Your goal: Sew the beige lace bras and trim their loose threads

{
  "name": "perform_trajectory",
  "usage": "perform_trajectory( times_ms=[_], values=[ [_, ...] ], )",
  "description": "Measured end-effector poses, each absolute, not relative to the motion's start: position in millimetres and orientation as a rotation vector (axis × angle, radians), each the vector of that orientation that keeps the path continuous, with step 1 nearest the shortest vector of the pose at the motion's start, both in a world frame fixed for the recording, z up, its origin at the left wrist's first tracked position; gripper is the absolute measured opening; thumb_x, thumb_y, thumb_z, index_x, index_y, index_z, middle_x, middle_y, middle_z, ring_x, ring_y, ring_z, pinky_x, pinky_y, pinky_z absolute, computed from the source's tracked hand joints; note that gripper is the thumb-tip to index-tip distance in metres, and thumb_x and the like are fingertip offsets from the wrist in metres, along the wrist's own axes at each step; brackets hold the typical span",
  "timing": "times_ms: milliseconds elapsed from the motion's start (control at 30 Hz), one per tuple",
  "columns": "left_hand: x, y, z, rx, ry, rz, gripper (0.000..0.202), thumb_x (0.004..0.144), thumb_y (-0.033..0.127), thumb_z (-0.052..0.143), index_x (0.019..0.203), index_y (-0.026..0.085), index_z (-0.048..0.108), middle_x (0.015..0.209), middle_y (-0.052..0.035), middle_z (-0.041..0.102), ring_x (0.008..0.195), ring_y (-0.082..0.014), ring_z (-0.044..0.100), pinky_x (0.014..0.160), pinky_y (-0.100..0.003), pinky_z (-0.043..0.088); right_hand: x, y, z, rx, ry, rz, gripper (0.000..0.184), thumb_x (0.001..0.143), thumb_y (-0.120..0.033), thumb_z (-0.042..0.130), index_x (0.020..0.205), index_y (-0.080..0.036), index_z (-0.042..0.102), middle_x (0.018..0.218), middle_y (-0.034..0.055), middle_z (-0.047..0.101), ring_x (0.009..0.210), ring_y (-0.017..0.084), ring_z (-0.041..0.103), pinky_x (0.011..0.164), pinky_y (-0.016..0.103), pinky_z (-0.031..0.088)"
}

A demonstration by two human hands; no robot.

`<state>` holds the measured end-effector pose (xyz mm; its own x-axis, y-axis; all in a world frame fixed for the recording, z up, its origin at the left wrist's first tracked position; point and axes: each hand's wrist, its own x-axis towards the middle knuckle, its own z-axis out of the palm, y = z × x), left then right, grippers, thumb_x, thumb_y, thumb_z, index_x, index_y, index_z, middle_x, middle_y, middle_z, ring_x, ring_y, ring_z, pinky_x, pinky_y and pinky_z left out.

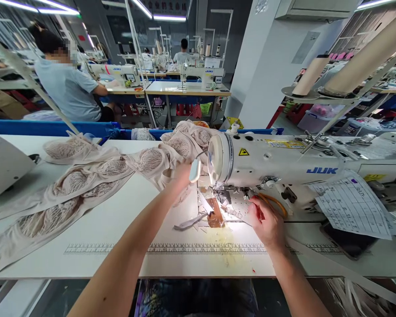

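My left hand (181, 174) reaches in among beige lace bras (150, 160) to the left of the sewing machine head (254, 156). Its fingers are hidden behind a small white lamp (195, 171) and the fabric. My right hand (267, 222) rests at the right of the lit needle plate, fingers curled and pinched together; what lies between them, if anything, is too small to tell. Close by that hand curves an orange loop (279, 203). A slim grey piece (190, 222) lies left of the brown patch (216, 213) in front of the needle area.
More joined bras (69, 189) trail across the white table (119, 229) to the left. At right, a paper form (353, 204) hangs above a dark phone (350, 242). A beige strap (343, 268) runs over the front edge. Another person (67, 86) sits at a machine beyond.
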<state>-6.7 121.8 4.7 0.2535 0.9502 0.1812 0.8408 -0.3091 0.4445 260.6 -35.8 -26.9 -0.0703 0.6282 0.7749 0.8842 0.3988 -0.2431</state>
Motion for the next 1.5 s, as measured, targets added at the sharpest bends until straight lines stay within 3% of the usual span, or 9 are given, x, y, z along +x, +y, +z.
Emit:
perform_trajectory(
  times_ms=[133,267,400,533,700,867,1033,1333,1500],
  values=[
    [-48.9,142.7,6.9,2.133,1.964,0.749,0.032,0.096,0.033,0.060,0.122,0.015,0.059,0.123,-0.0103,0.061,0.105,-0.0233,0.063,0.089,-0.045,0.055,262.1,-34.7,-27.1,-1.309,-1.774,-0.341,0.017,0.092,-0.019,0.052,0.098,-0.021,0.067,0.087,0.0068,0.077,0.073,0.022,0.074,0.066,0.033,0.059],
    [-84.3,121.6,13.1,2.225,1.916,0.872,0.021,0.094,0.018,0.052,0.112,0.015,0.062,0.128,-0.0159,0.058,0.115,-0.0298,0.059,0.094,-0.045,0.051,261.0,-36.3,-27.3,-1.298,-1.752,-0.324,0.017,0.092,-0.019,0.052,0.100,-0.020,0.067,0.088,0.0074,0.077,0.074,0.022,0.074,0.066,0.032,0.059],
    [-80.6,68.3,17.0,2.505,1.577,0.926,0.025,0.089,0.014,0.051,0.107,0.023,0.066,0.125,-0.0132,0.061,0.117,-0.0328,0.056,0.097,-0.049,0.048,261.1,-36.7,-28.2,-1.330,-1.730,-0.314,0.017,0.093,-0.020,0.052,0.100,-0.020,0.068,0.090,0.0081,0.078,0.074,0.022,0.073,0.067,0.032,0.059],
    [-48.9,30.3,15.9,2.730,1.015,0.727,0.021,0.091,0.015,0.051,0.098,0.024,0.069,0.108,-0.0075,0.069,0.101,-0.0240,0.063,0.087,-0.038,0.052,260.5,-35.4,-28.5,-1.343,-1.741,-0.263,0.019,0.093,-0.022,0.051,0.098,-0.021,0.069,0.089,0.0079,0.077,0.077,0.023,0.073,0.070,0.034,0.059],
    [-16.9,31.3,8.3,2.844,0.693,0.503,0.021,0.092,0.015,0.050,0.091,0.020,0.070,0.095,-0.0099,0.070,0.091,-0.0244,0.062,0.075,-0.035,0.048,259.9,-35.5,-27.1,-1.346,-1.730,-0.270,0.019,0.094,-0.023,0.049,0.096,-0.021,0.068,0.087,0.0073,0.077,0.075,0.022,0.073,0.068,0.033,0.059],
    [-10.1,32.3,3.3,2.475,1.064,0.539,0.022,0.089,0.019,0.051,0.072,0.020,0.065,0.081,-0.0068,0.068,0.081,-0.0224,0.061,0.072,-0.033,0.045,260.5,-36.2,-26.7,-1.333,-1.738,-0.239,0.019,0.094,-0.021,0.049,0.097,-0.020,0.068,0.087,0.0074,0.077,0.074,0.021,0.073,0.068,0.032,0.059],
    [-5.5,34.7,7.7,2.145,1.424,0.652,0.024,0.090,0.023,0.047,0.071,0.019,0.061,0.065,-0.0027,0.064,0.060,-0.0185,0.058,0.058,-0.028,0.041,259.9,-35.4,-27.1,-1.343,-1.735,-0.224,0.019,0.094,-0.022,0.049,0.097,-0.021,0.068,0.089,0.0073,0.077,0.078,0.022,0.073,0.073,0.034,0.059],
    [40.4,68.4,-11.3,1.961,1.503,0.675,0.017,0.077,0.009,0.055,0.062,0.015,0.062,0.055,0.0000,0.060,0.056,-0.0152,0.057,0.054,-0.025,0.038,259.0,-35.7,-24.4,-1.294,-1.735,-0.251,0.018,0.093,-0.018,0.051,0.098,-0.020,0.068,0.088,0.0066,0.078,0.075,0.021,0.073,0.071,0.031,0.059],
    [40.4,63.7,-21.4,2.009,1.442,0.672,0.023,0.083,0.013,0.053,0.062,0.015,0.063,0.054,0.0008,0.059,0.052,-0.0135,0.055,0.051,-0.023,0.037,259.2,-37.9,-23.8,-1.284,-1.755,-0.264,0.015,0.093,-0.018,0.053,0.099,-0.020,0.067,0.086,0.0056,0.077,0.069,0.019,0.072,0.065,0.028,0.059]
  ],
)
